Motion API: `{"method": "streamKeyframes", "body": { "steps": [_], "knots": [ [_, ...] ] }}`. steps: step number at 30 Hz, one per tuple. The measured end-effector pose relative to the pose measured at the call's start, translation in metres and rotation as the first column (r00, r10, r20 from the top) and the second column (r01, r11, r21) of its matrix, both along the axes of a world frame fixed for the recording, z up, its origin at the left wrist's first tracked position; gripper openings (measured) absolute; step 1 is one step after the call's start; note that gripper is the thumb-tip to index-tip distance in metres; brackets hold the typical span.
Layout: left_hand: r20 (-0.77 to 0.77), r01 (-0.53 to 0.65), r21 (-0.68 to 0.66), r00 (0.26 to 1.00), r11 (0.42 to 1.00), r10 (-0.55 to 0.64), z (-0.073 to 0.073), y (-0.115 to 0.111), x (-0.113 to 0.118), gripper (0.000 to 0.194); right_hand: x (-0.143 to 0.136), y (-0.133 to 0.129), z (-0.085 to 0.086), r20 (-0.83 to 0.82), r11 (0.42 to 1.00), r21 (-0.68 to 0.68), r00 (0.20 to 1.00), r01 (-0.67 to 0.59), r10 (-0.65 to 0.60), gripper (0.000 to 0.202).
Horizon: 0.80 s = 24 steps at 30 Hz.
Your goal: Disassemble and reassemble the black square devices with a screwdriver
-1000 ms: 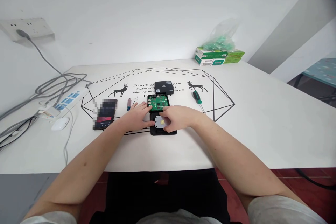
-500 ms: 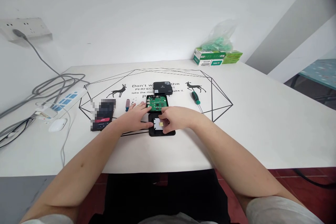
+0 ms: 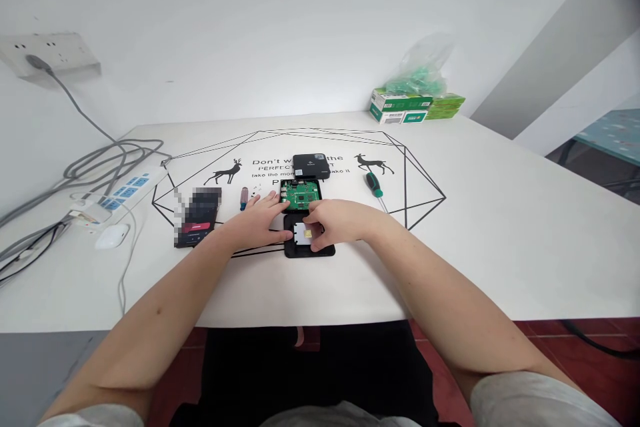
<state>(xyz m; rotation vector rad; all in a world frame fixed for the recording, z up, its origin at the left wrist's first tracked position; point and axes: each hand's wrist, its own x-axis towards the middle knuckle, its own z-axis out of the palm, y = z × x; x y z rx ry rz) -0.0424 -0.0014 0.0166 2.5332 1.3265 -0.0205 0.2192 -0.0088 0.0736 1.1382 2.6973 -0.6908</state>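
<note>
Near the table's front lies a black tray-like casing part [image 3: 295, 253] with a silvery plate [image 3: 301, 234] in it, which bears a small yellowish square. My right hand [image 3: 333, 221] has its thumb and fingers bent round the plate's right side. Spread fingers mark my left hand [image 3: 260, 220]; its thumb touches the casing's left edge and a fingertip reaches the green circuit board [image 3: 301, 196]. That board sits in a black frame just behind the casing part. Behind it lies a black cover [image 3: 311, 165].
A green-handled screwdriver [image 3: 374, 184] lies right, a smaller screwdriver [image 3: 244, 198] left beside tiny screws [image 3: 256, 190]. Further left are a phone [image 3: 200, 217], a white earphone case [image 3: 113, 236], a power strip [image 3: 131, 190] and cables. Green boxes [image 3: 403, 103] stand at the back right.
The view has shifted very slightly. Both hands keep nearly the same places at the casing part and the board.
</note>
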Motion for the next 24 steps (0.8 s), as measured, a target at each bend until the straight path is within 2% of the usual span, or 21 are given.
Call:
{"method": "streamKeyframes", "body": {
  "steps": [12,14,16,18,19,21,22,24],
  "knots": [
    [0.028,-0.01,-0.029,1.0,1.0,0.011,-0.002,0.002,0.0,0.098,0.002,0.004,-0.002,-0.069,0.999,-0.04,0.997,-0.02,0.018,0.024],
    [0.047,-0.01,-0.038,0.999,0.999,0.012,-0.001,0.002,0.0,0.098,0.01,0.012,-0.003,-0.148,1.0,-0.003,0.989,-0.014,0.013,0.028],
    [0.061,-0.02,-0.049,0.998,0.999,0.023,0.001,0.001,0.0,0.099,0.021,0.022,-0.006,-0.252,0.987,0.114,0.964,0.114,-0.082,0.032],
    [0.067,-0.03,-0.066,0.997,0.997,0.034,0.002,0.0,0.0,0.1,0.033,0.034,-0.011,-0.31,0.913,0.237,0.916,0.333,-0.254,0.037],
    [0.07,-0.033,-0.075,0.997,0.997,0.039,0.002,-0.001,0.0,0.101,0.04,0.04,-0.014,-0.306,0.846,0.275,0.876,0.457,-0.373,0.04],
    [0.078,-0.036,-0.087,0.996,0.996,0.043,0.002,-0.001,-0.001,0.103,0.053,0.052,-0.022,-0.245,0.669,0.305,0.735,0.678,-0.633,0.048],
    [0.084,-0.034,-0.089,0.996,0.995,0.041,0.002,-0.001,-0.001,0.103,0.059,0.057,-0.026,-0.19,0.599,0.299,0.661,0.743,-0.726,0.052],
    [0.106,-0.029,-0.088,0.994,0.996,0.038,0.001,0.0,-0.002,0.103,0.073,0.067,-0.033,-0.152,0.51,0.242,0.551,0.825,-0.82,0.054]
  ]
}}
